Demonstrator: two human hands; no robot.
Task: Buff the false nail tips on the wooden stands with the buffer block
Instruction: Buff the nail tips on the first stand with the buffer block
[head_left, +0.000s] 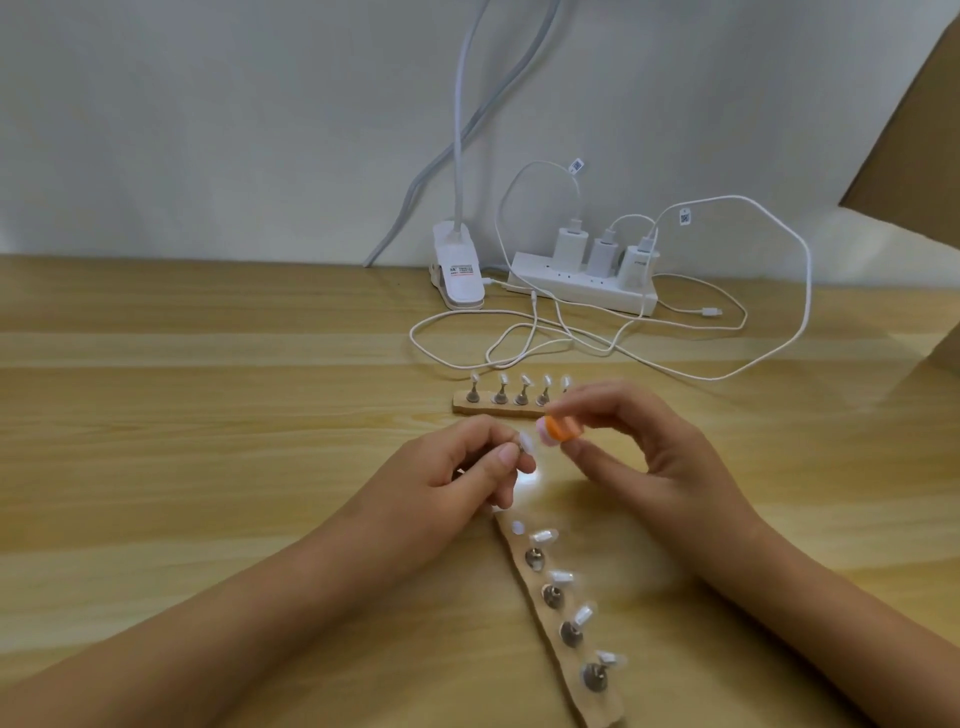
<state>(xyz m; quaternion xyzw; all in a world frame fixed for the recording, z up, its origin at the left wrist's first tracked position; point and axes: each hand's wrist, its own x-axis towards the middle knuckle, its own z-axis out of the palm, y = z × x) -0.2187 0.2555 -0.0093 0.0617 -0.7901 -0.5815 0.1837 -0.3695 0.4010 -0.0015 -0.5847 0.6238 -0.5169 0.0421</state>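
Left grip (467, 467) pinches 1 nail tip (525, 446). Right grip (649, 452) clamps the buffer block (716, 430). The tip lies just left of it, nearly touching, and the block's long axis points at it.

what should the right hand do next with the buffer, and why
Probably ease the buffer block slightly left onto the nail tip and begin short strokes. The right hand pinches the block right beside the tip, which the left hand pinches, lifted above the near wooden stand. Whether block and tip already touch is unclear.
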